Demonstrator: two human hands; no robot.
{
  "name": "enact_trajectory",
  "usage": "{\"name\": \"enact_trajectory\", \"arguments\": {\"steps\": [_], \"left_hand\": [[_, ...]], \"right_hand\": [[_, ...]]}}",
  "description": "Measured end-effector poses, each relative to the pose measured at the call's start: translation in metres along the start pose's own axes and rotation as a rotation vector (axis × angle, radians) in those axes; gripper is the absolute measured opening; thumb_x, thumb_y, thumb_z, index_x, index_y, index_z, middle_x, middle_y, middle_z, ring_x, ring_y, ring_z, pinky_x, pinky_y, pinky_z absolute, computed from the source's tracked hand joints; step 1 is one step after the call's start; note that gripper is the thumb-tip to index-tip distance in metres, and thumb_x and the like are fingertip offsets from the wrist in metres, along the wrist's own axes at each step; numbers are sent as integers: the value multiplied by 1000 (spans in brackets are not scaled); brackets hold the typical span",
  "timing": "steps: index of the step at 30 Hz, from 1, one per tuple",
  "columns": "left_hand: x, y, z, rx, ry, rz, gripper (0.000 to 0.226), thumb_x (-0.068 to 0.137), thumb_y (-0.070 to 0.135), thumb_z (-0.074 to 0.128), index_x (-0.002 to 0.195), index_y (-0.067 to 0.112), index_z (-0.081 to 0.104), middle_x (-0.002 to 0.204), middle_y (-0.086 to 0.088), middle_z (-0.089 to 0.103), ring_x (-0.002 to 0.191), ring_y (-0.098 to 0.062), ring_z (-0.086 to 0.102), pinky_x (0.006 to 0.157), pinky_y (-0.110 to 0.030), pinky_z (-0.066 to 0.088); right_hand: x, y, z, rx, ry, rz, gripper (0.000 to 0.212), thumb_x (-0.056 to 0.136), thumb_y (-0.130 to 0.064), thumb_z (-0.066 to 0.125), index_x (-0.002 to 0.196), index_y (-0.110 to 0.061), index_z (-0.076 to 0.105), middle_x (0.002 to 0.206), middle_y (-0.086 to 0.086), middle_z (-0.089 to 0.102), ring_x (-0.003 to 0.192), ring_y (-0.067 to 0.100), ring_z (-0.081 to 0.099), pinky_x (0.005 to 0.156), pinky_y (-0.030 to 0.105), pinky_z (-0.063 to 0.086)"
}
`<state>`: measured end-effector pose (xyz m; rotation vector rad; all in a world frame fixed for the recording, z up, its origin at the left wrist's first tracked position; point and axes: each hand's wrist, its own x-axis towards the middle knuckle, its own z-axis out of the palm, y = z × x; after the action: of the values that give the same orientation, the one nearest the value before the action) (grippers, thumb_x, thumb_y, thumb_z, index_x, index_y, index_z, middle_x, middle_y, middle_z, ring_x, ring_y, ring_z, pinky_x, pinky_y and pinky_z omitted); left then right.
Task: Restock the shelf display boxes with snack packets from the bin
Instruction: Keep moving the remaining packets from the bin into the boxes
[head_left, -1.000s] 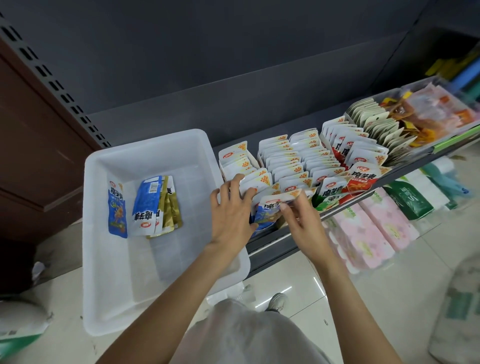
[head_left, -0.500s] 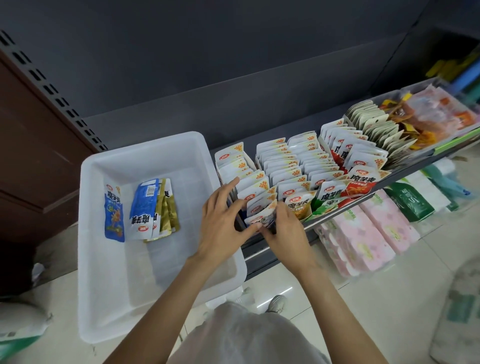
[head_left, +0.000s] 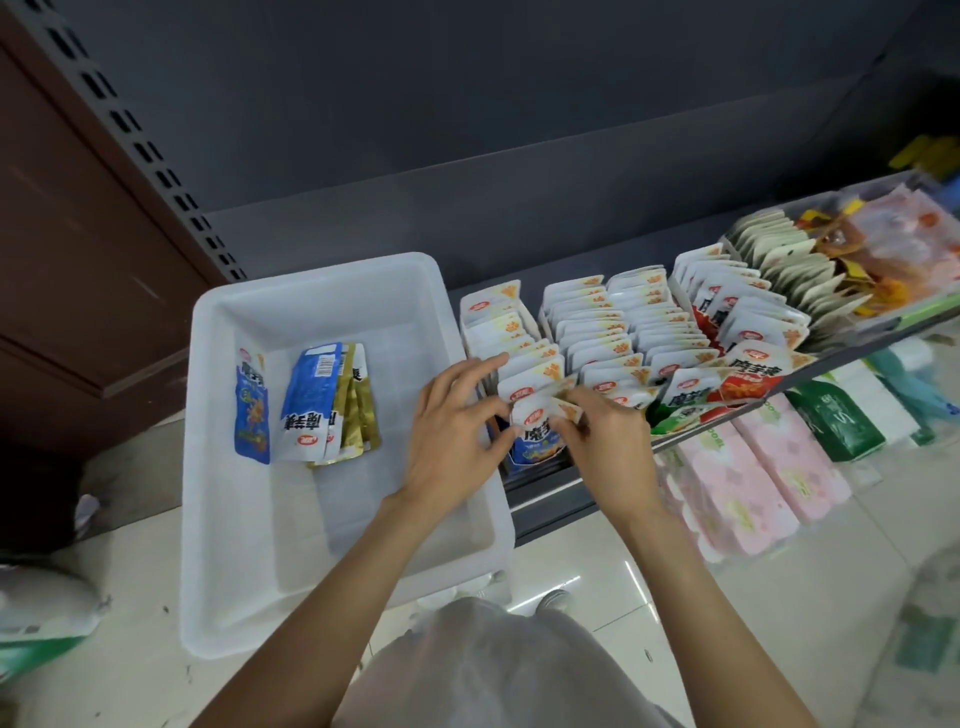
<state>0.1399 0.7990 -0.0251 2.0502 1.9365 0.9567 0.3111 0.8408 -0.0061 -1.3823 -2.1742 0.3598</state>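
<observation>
Two hands meet at the front of the leftmost display box (head_left: 511, 332) on the shelf (head_left: 550, 488): the left hand (head_left: 457, 426) and right hand (head_left: 605, 441) both pinch a glossy white-and-blue snack packet (head_left: 535, 431) standing upright between them, just ahead of the tightly filed rows. Flat foil packets (head_left: 311, 405), blue and gold, lie in the translucent white plastic bin (head_left: 249, 571) left of the hands.

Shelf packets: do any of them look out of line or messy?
Yes. The front packet of the leftmost row leans forward past the shelf edge, held between the left hand and right hand. The rows behind stand upright. In the white bin, the leftover packets lie flat and overlapping.
</observation>
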Motion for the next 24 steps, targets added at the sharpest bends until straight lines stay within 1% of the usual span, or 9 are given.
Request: {"name": "enact_trajectory", "arguments": {"steps": [1, 3, 5, 8, 11, 15, 18, 21, 24], "left_hand": [[-2, 0, -2, -7, 8, 6, 13, 74, 30, 76, 76, 22, 67, 136, 4, 51, 126, -20, 39, 99, -35, 31], [-6, -3, -8, -31, 17, 1, 10, 76, 32, 73, 80, 24, 69, 136, 4, 51, 127, -18, 38, 100, -33, 30], [-11, -10, -21, -57, 34, -26, 15, 80, 39, 64, 88, 26, 68, 135, 5, 50, 127, -17, 40, 101, -31, 30], [-24, -31, -46, -73, 144, -131, 24, 84, 38, 58, 102, 24, 64, 128, 4, 54, 120, -15, 46, 100, -29, 36], [-39, -70, -67, -52, 189, -405, 37, 85, 23, 64, 121, 16, 55, 126, -5, 54, 115, -22, 48, 95, -35, 41], [-40, -131, -57, 100, -19, -720, 69, 87, 29, 62, 143, 6, 28, 143, -20, 35, 131, -37, 34, 107, -43, 27], [-35, -154, -41, 199, -221, -883, 81, 91, 40, 52, 149, 7, 6, 152, -20, 17, 140, -35, 17, 114, -42, 14], [-35, -158, -35, 396, -306, -804, 79, 94, 44, 45, 147, 2, 5, 146, -17, 31, 135, -31, 28, 113, -38, 16], [-40, -153, -40, 339, -325, -772, 78, 90, 46, 52, 147, 6, 17, 135, -16, 43, 126, -31, 39, 105, -38, 30]], "right_hand": [[-3, -2, -4, 18, -3, -23, 29, 69, -1, 80, 94, -4, 67, 77, 10, 71, 61, 22, 66, 62, 12, 42], [-7, -11, -15, 32, -1, -53, 30, 73, -3, 78, 99, -8, 65, 86, 8, 69, 63, 22, 66, 60, 27, 55], [-5, -23, -29, -33, 52, -107, 25, 77, -7, 75, 99, -10, 63, 95, 5, 65, 68, 22, 65, 53, 35, 55], [4, -53, -44, -36, 138, -231, 14, 86, -11, 65, 99, -9, 65, 98, 6, 64, 82, 22, 63, 60, 34, 54], [13, -93, -32, 126, 104, -332, 13, 88, -14, 58, 98, -10, 66, 96, 3, 65, 84, 18, 61, 67, 27, 50], [24, -138, 36, 215, -199, -357, 23, 87, -12, 56, 109, -13, 62, 105, 3, 63, 90, 23, 62, 71, 35, 52], [36, -151, 100, 121, -522, -243, 45, 91, -8, 48, 136, -11, 45, 132, 10, 51, 115, 30, 53, 92, 36, 44], [42, -148, 143, 32, -731, -154, 55, 91, -7, 46, 144, -9, 32, 146, 11, 37, 127, 31, 42, 101, 36, 37], [40, -141, 161, -22, -782, -140, 58, 88, -5, 48, 144, -9, 31, 146, 13, 36, 124, 35, 44, 99, 42, 41]]}}
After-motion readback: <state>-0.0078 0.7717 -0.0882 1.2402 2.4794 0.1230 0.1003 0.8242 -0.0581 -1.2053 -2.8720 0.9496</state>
